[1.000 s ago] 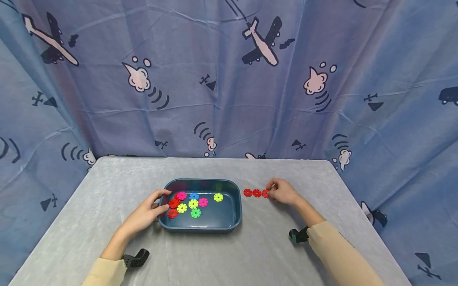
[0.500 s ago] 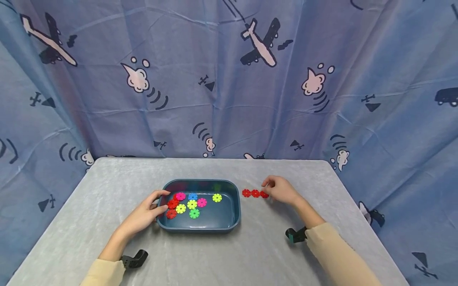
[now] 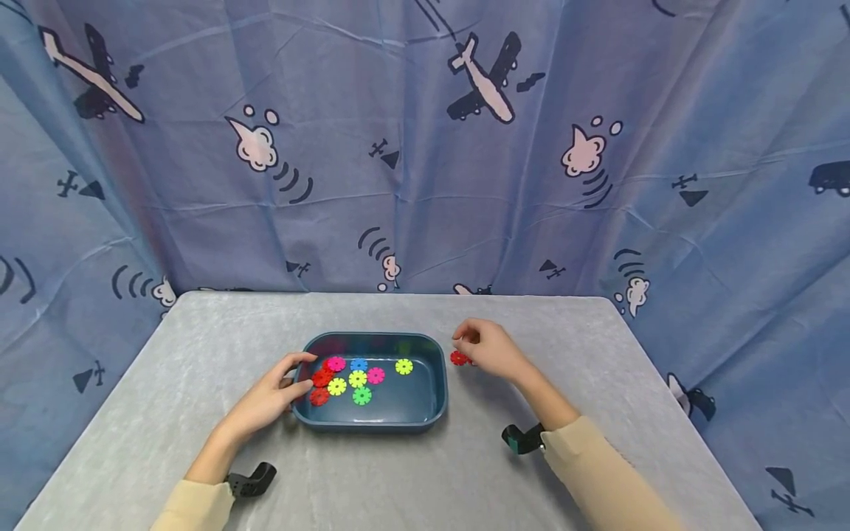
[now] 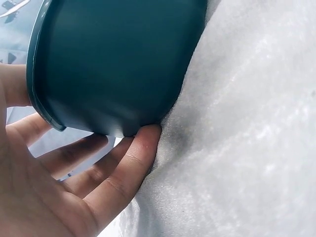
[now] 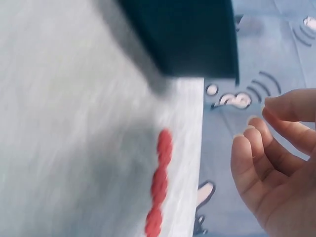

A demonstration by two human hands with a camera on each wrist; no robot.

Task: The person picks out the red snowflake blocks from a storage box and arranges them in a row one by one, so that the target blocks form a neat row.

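Note:
My left hand (image 3: 265,398) grips the left end of a dark teal plastic tray (image 3: 372,427). In the left wrist view, fingertips (image 4: 146,138) press the outer wall low down near the cloth. Several flower-shaped plastic discs lie in the tray, including red discs (image 3: 320,397), a blue disc (image 3: 359,364) and a green disc (image 3: 361,396). Right of the tray, my right hand (image 3: 490,349) hovers over a row of three red discs (image 5: 159,185), hiding most of it in the head view. Its fingers are loosely curled, with nothing visible between them.
A white cloth (image 3: 412,487) covers the table. Behind and beside it hangs a blue curtain (image 3: 425,147) printed with aeroplanes. A black wrist camera (image 3: 252,481) sits on the left wrist, another camera (image 3: 522,439) on the right.
My right hand has left the right end of the red row and moved left over it, towards the tray. The left hand and the tray stay in place.

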